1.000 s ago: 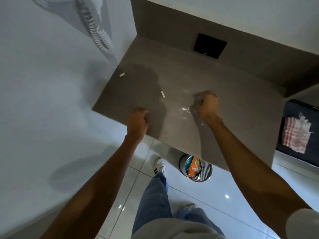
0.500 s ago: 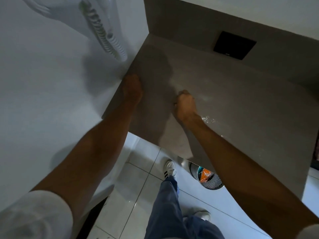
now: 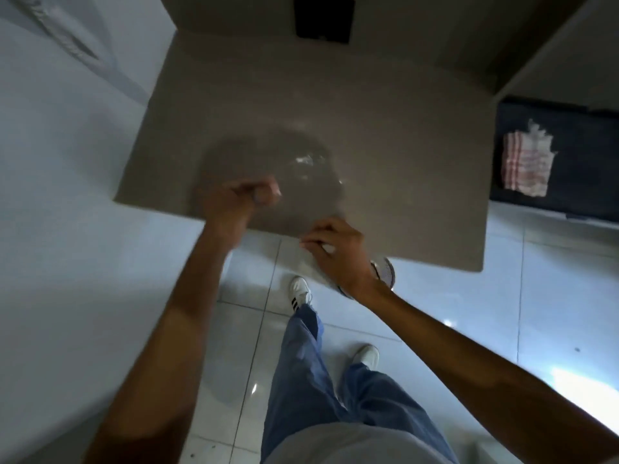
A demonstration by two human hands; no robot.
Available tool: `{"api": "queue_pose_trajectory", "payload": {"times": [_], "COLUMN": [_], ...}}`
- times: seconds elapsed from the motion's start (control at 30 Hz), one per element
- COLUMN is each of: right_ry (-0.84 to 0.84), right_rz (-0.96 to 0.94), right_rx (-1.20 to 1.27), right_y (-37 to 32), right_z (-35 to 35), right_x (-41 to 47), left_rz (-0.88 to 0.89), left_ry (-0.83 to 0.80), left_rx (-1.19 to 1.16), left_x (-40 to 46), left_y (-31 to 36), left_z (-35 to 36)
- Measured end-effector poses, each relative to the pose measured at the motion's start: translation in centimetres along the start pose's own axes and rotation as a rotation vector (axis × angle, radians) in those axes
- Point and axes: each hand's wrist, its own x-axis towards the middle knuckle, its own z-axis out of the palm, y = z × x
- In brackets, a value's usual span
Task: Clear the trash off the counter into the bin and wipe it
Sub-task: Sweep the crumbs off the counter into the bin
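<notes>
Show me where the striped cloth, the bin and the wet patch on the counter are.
striped cloth (image 3: 526, 169): head view, middle of the fabric.
bin (image 3: 385, 270): head view, rim showing beside the right wrist.
wet patch (image 3: 306, 160): head view, shiny streaks on the counter.

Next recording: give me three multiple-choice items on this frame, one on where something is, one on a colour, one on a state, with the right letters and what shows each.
1. Where does the striped cloth lie?
A. On the dark surface right of the counter
B. On the floor by the shoes
C. Draped over the bin

2. What colour are its stripes?
A. Blue and yellow
B. Red and white
C. Plain black

3. How is the right hand held?
A. Flat, palm down, in the middle of the counter
B. Fingers pinched on a small white scrap at the counter's front edge
C. Hanging empty at the person's side

Answers: 1 A, the cloth sits on the dark surface beyond the counter's right end. 2 B, red and white bands show. 3 B, a white bit shows between the fingertips, above the bin.
</notes>
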Motion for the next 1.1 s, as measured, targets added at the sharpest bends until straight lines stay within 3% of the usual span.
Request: {"api": "queue_pose_trajectory", "payload": {"times": [0.1,0.17,0.3,0.43,0.6,0.7,0.8,0.87,1.0,1.1], "right_ry": [-0.017,-0.023,0.119,0.267,0.190,0.051,-0.096,-0.086,0.234,0.470], "right_rz": [0.220,0.509,1.089,1.237,1.272,1.172,0.784,0.508,-0.018,-0.166], "right_rx": [0.009,-0.014,0.022,0.110,0.050,-0.065,-0.222,-0.294,-0.278,-0.363], "right_y": [5.3,10.0,19.8,30.0,36.3,32.6,24.7,19.2,12.6,12.7], "right_z": [-2.2,-2.6,-1.1,3.3,6.1,4.0,-0.4,-3.9,-10.7,-16.2], "right_x": [-8.4,-11.7,-13.7,-13.0,-12.2,-13.3,-15.0,-16.0,-14.2,-8.9], "left_rz": [-0.214,-0.377,-0.599,-0.672,-0.705,-0.456,-0.050,0.239,0.741,0.910], "left_ry": [-0.179,-0.250,-0.050,0.023,-0.133,-0.197,-0.254,-0.233,-0.106,-0.004], "left_rx": [-0.016,-0.029,-0.081,-0.045,0.151,0.529,0.704,0.757,0.757,0.857], "left_x": [-8.1,-10.9,-8.9,-1.2,4.0,0.9,-5.7,-9.8,-11.6,-8.6], "left_y": [-7.8,-13.4,-22.7,-32.2,-38.4,-35.9,-30.2,-25.3,-16.0,-9.5], "left_z": [6.3,9.7,16.8,23.2,26.8,25.6,22.9,21.4,20.8,23.7]}}
